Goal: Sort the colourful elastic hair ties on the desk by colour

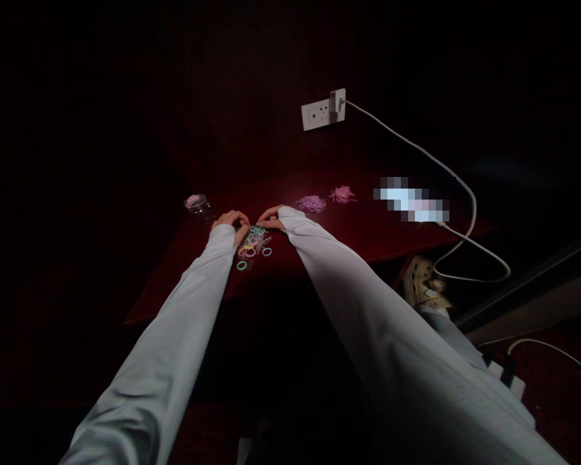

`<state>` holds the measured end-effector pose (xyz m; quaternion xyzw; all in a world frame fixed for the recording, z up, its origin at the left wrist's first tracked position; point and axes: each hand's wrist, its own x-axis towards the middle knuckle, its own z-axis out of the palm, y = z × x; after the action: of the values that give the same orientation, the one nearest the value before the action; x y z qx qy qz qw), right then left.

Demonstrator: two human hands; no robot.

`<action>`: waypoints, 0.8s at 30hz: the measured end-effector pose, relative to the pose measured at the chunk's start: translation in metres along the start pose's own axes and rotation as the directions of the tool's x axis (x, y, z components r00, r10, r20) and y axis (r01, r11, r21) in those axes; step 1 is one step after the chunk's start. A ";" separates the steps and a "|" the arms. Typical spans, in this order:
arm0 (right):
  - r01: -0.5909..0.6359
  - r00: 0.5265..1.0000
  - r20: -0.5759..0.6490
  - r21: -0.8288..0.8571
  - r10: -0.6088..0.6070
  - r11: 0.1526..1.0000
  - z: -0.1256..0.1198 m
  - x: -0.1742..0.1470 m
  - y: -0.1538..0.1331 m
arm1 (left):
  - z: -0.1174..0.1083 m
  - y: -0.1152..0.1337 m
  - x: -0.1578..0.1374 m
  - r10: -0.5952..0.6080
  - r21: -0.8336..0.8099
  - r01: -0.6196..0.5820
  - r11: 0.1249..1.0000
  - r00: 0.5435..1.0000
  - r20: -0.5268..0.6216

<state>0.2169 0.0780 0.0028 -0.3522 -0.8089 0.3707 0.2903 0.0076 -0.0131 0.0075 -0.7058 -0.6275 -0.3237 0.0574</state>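
A small heap of colourful hair ties, with several thin wire-like pieces among them, lies near the front edge of the dark red table. At the heap's left edge is my left hand, its fingers curled and thumb and fingertips close together. Just across the gap, my right hand reaches in from the right with thumb and finger nearly meeting above the heap's far end. Whatever is between the fingertips of either hand is too small and dim to make out. Light grey sleeves cover both arms.
Behind my right hand lie a purple pile of thin strips and a pink pile. A clear jar stands back left. A blurred bright device on the right is joined by a white cable to a wall socket. A beige clog shows below.
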 end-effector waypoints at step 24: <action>0.070 0.993 -0.101 0.035 -0.066 0.997 0.001 -0.002 0.000 | 0.004 -0.005 0.004 -0.008 -0.045 0.009 0.999 1.000 0.027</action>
<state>0.2171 0.0755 0.0017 -0.3369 -0.7975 0.3582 0.3496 0.0042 -0.0067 0.0046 -0.7084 -0.6239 -0.3286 0.0316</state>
